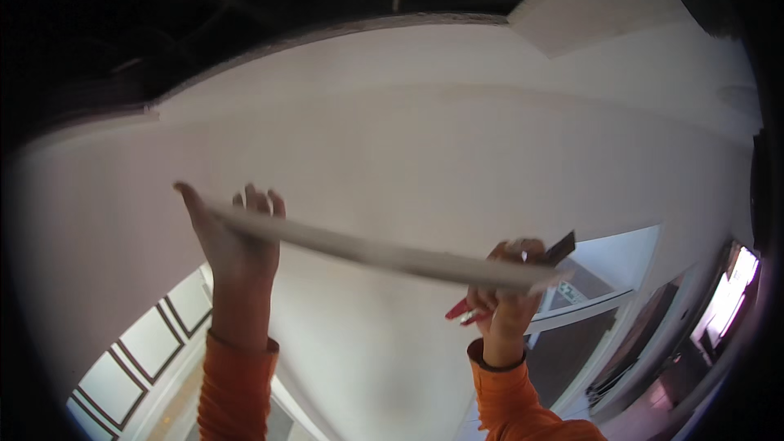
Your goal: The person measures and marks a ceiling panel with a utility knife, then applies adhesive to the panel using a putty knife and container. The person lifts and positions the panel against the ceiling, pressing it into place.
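Note:
A long pale board (384, 257), perhaps plasterboard, is raised in front of me, seen nearly edge-on and sloping down to the right. Its left end lies in my left hand (241, 241), between the thumb and the upturned fingers. Near the other end, my right hand (506, 298) grips the board from below. That hand also clasps a red-handled tool (457, 309); a dark flat blade (561, 248), apparently part of it, sticks out beyond the fingers. The board and fingers hide the tool's middle, so I cannot tell its exact kind.
Above stretches a smooth pale surface (392, 147) with a rough broken edge (343, 31) along a dark opening. A whitish panel (612, 8) hangs at the upper right. Lower right is a white-framed doorway (604, 294); lower left, white panels (151, 343) with dark trim.

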The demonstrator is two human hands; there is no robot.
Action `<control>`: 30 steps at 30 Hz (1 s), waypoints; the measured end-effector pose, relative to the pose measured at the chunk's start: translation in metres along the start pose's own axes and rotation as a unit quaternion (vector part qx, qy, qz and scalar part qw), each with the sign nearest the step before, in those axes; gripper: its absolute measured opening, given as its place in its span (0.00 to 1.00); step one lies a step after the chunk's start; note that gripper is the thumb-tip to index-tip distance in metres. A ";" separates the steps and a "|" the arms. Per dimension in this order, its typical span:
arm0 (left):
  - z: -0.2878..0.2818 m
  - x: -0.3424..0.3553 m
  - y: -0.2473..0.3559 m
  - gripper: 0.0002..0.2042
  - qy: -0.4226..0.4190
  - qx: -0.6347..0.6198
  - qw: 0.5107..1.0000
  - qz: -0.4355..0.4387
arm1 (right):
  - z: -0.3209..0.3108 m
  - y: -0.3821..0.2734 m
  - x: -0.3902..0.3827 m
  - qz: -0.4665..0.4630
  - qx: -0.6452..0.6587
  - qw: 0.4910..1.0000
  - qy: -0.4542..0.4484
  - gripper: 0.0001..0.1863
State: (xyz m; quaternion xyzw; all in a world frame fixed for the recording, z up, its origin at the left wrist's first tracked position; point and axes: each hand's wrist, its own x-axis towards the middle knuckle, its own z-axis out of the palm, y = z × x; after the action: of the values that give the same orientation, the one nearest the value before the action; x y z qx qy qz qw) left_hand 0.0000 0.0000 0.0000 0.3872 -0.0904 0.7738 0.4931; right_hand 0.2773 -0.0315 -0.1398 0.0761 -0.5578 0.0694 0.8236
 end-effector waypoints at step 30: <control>0.023 0.033 0.021 0.52 -0.101 0.010 0.992 0.071 | 0.031 0.035 0.150 0.106 0.065 0.992 -0.035 0.09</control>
State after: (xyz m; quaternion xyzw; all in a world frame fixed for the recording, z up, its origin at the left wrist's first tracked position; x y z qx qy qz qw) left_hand -0.0131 0.0007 0.0438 0.4604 -0.1594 0.7648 0.4216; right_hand 0.2976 0.0010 0.0126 0.0719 -0.5852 0.1895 0.7851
